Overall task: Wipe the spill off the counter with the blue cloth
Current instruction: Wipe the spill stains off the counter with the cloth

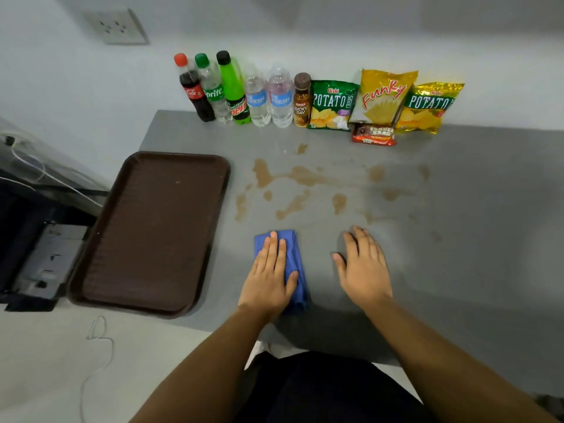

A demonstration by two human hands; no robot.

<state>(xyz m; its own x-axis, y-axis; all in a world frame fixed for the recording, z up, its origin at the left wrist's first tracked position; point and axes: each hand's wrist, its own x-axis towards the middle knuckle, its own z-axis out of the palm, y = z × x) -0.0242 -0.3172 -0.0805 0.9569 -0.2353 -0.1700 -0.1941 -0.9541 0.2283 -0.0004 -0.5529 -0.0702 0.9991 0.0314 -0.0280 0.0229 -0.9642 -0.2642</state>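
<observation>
- Tray, brown, nothing on it, sits left of the spill w/ a strip of bare counter between. No brown marks on it that I can see.
- Left hand lies flat, palm down, fingers straight & spread, pressing on the blue cloth. Not gripping, just resting on top.
- Cloth is folded into a narrow pad, on the counter just on the near side of the spill, not touching any puddle.
- Spill: brown liquid in many patches. Left patches thick & sharp-edged; nothing there looks wiped.
- Right hand is open too, palm flat on bare counter, near side of the spill, holding nothing. Apart from the cloth.
- Patches at the spill's right end look paler, smeary – maybe thin liquid, can't tell.
- Bottles & snack bags line the wall on the far side of the spill, clear of it.
- Judgement: approx. all wiping left to do; cloth in place, ready for 1st pass.
</observation>
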